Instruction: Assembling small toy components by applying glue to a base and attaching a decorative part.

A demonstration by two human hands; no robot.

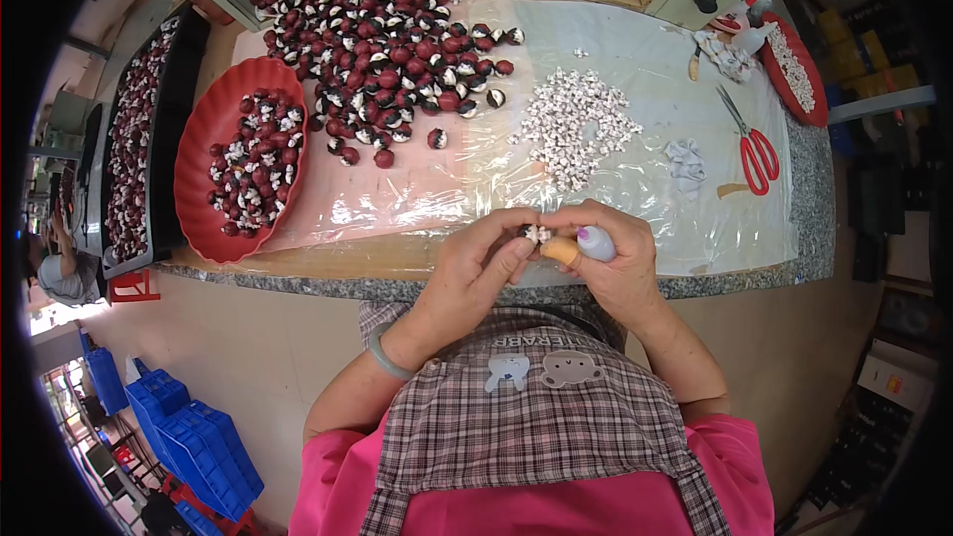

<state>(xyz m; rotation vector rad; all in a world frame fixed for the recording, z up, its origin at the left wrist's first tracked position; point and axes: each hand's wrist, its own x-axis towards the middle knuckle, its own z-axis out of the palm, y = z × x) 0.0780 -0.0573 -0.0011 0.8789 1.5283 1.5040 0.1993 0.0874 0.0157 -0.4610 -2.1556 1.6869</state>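
Note:
My hands meet at the table's near edge. The fingers of my left hand [481,256] are closed round a small dark ball [526,231] with white bits on it, mostly hidden by the fingertips. A white squeeze bottle [597,244] with a purple tip is tucked in my right hand [627,263]. That hand's fingertips pinch at the ball's white side, and one finger wears an orange finger cot [561,251]. Just beyond lies a heap of small white-and-pink pieces [576,124]. Farther left spreads a large pile of dark red, black and white balls [382,79].
A red scalloped bowl [189,194] holds balls with white pieces on them. Red-handled scissors [759,161], crumpled tissue [685,161] and a red dish [816,111] of white pieces lie right. A green metal housing [685,5] with lights stands behind. Blue crates [204,457] are at lower left.

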